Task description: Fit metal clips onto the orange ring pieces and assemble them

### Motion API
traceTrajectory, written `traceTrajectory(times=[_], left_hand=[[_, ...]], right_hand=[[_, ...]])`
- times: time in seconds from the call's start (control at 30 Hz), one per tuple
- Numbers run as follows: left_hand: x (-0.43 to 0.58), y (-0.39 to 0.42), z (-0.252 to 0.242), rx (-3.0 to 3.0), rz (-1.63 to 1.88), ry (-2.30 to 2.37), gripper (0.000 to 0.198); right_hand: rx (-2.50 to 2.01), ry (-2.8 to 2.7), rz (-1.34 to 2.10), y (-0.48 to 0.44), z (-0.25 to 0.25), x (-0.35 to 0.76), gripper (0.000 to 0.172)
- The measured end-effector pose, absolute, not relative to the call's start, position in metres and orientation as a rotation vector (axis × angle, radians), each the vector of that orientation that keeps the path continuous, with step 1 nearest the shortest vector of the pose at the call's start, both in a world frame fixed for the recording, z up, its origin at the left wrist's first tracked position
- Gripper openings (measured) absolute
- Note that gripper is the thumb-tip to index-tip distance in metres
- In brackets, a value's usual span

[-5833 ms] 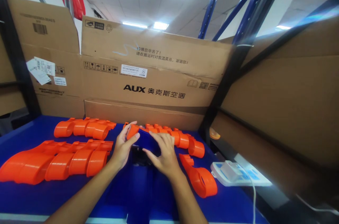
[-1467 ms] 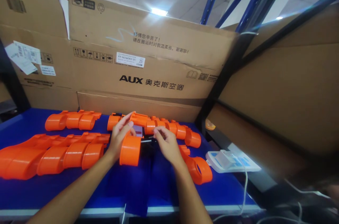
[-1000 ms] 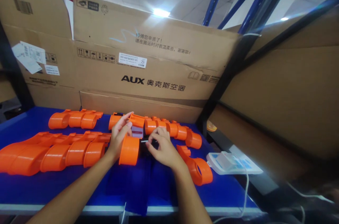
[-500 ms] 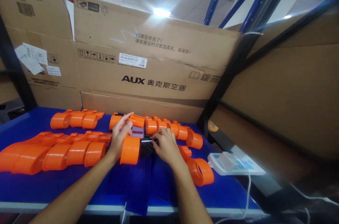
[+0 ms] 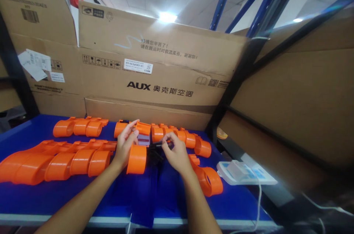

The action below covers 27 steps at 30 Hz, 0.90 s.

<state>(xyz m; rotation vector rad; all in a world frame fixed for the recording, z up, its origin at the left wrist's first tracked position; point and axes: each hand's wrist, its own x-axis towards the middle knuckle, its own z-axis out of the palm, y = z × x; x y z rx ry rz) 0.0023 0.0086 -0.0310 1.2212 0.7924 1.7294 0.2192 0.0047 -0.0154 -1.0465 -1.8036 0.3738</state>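
Since half a second ago, the right hand [image 5: 177,152] has drawn slightly up and away from the orange holder [image 5: 137,159], its thumb and forefinger pinching a thin strip [image 5: 158,144] whose pale face no longer shows. The left hand [image 5: 125,149] clasps that holder above the blue table [image 5: 83,197], seemingly to steady it for the other hand; whether anything sits inside its ring is hidden.

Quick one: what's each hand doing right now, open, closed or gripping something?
Left hand: closed, holding an orange part.
Right hand: fingertips closed, apparently pinching a thin strip; too blurred to identify.
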Motion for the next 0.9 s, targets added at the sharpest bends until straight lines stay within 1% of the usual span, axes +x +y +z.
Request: traceTrajectory(times=[0.07, 0.23, 0.33, 0.57, 0.73, 0.8, 0.9], left_hand=[[0.003, 0.009, -0.032, 1.255, 1.741, 0.790, 0.056], [0.005, 0.011, -0.038, 1.303, 1.728, 0.781, 0.055], [0.005, 0.012, -0.039, 1.305, 1.716, 0.788, 0.056], [0.006, 0.011, -0.037, 1.296, 1.713, 0.772, 0.058], [0.007, 0.010, -0.037, 1.269, 1.702, 0.751, 0.061], [0.007, 0.010, -0.037, 1.256, 1.713, 0.746, 0.059], [0.008, 0.011, -0.037, 1.246, 1.728, 0.744, 0.057]], right_hand=[[-1.006, -1.711, 0.456, 0.004, -0.015, 0.217, 0.009], [-0.915, -1.606, 0.623, 0.005, -0.016, 0.212, 0.026], [-0.862, -1.524, 0.710, 0.006, -0.016, 0.211, 0.033], [-0.817, -1.307, 0.845, 0.007, -0.014, 0.209, 0.033], [-0.723, -1.120, 0.997, 0.025, 0.001, 0.198, 0.038], [-0.716, -1.143, 0.980, 0.035, 0.006, 0.193, 0.039], [-0.702, -1.220, 0.915, 0.045, 0.004, 0.188, 0.034]])
